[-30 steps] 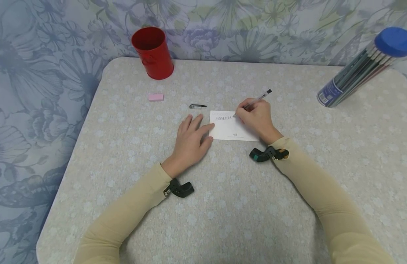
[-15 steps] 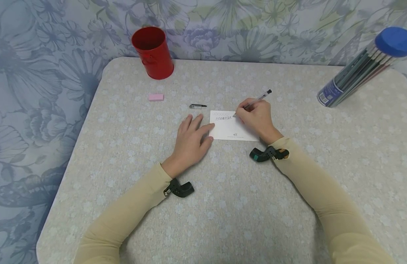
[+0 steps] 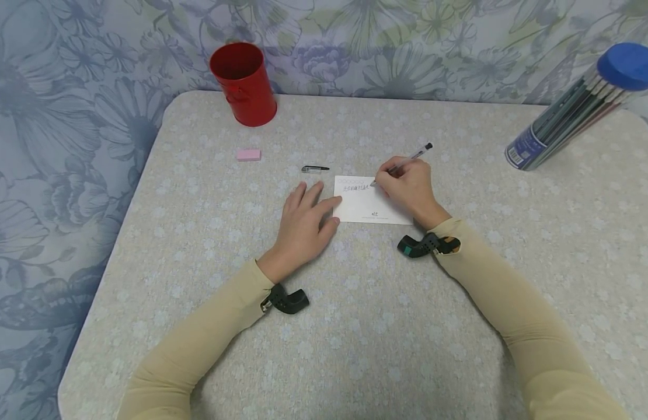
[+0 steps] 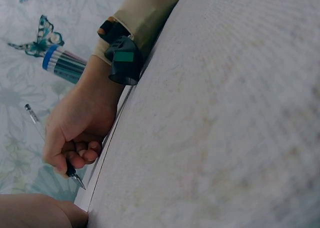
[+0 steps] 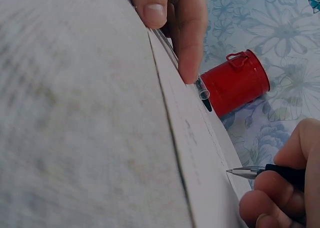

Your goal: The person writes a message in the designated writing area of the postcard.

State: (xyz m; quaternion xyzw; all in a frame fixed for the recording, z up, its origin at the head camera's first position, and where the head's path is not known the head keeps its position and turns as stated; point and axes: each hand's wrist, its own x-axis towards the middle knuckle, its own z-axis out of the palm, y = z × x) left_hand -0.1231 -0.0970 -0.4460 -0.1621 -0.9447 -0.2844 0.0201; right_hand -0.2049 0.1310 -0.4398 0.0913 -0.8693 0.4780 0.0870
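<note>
A white card (image 3: pixel 355 204) lies on the table, with a line of small handwriting near its top and a small printed mark near its lower edge. My right hand (image 3: pixel 408 184) pinches a clear-barrelled pen (image 3: pixel 420 152) with a black end. The pen's tip (image 5: pixel 231 171) is at the card's surface, at the right end of the written line. My left hand (image 3: pixel 305 224) lies spread with its fingers straight; the index finger and thumb touch the card's left edge. Just above the card lies the pen cap (image 3: pixel 315 169), clear and black.
A pink eraser (image 3: pixel 248 155) sits left of the cap. Behind it stands a red metal bucket (image 3: pixel 250 96). At the far right is a clear tube of pencils (image 3: pixel 560 125) with a blue lid. A patterned wall borders the table's back.
Almost nothing differs. Both hands stay in place, and the pen's far end shifts very slightly.
</note>
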